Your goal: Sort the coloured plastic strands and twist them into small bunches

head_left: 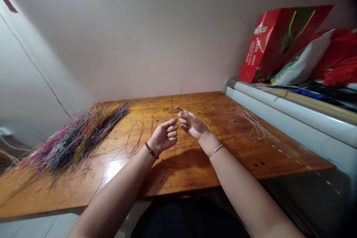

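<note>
Over the middle of the wooden table (195,178), my left hand (165,135) is closed in a pinch on thin dark red wires (172,108) that stick up above its fingertips. Close by on the right is my right hand (192,122), its index finger stretched out toward the wires and the other fingers curled. Whether the right hand touches a wire is too small to tell. A few more thin strands hang below the hands.
A big heap of multicoloured wires (80,134) covers the table's left side. Loose yellow wires (205,119) and white wires (255,122) lie to the right. A red paper bag (262,44) and a white bag (304,63) stand on the ledge at the right.
</note>
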The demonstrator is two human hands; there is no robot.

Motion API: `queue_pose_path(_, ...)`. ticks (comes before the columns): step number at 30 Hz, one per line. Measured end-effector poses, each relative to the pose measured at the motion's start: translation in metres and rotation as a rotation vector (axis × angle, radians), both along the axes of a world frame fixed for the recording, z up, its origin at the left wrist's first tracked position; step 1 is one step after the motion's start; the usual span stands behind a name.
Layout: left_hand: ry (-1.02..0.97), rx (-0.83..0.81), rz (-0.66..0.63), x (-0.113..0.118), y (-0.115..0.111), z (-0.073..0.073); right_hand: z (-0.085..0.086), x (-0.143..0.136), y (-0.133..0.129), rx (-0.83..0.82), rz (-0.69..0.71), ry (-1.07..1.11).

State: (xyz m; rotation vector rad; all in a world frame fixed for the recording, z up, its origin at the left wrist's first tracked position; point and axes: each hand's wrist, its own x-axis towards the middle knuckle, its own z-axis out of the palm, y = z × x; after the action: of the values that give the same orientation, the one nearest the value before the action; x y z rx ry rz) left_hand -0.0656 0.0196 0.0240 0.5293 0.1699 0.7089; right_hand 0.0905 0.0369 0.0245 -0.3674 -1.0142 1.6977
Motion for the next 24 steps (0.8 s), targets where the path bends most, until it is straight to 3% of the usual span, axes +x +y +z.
queue_pose_path(4,-0.037,-0.026,-0.032,0.0023,0.0008,-0.0032,-0.003,-0.0024,0.0005,0.034,0.025,-0.081)
queue_pose_path(17,0.01,-0.054,-0.012,0.0089,0.0006,-0.0094,0.0005,-0.0054,-0.0007,0.05,-0.131,-0.169)
queue_pose_path(24,0.026,-0.031,-0.043,0.0081,0.0017,-0.0105,0.0027,-0.0037,0.0005,0.082,-0.145,-0.166)
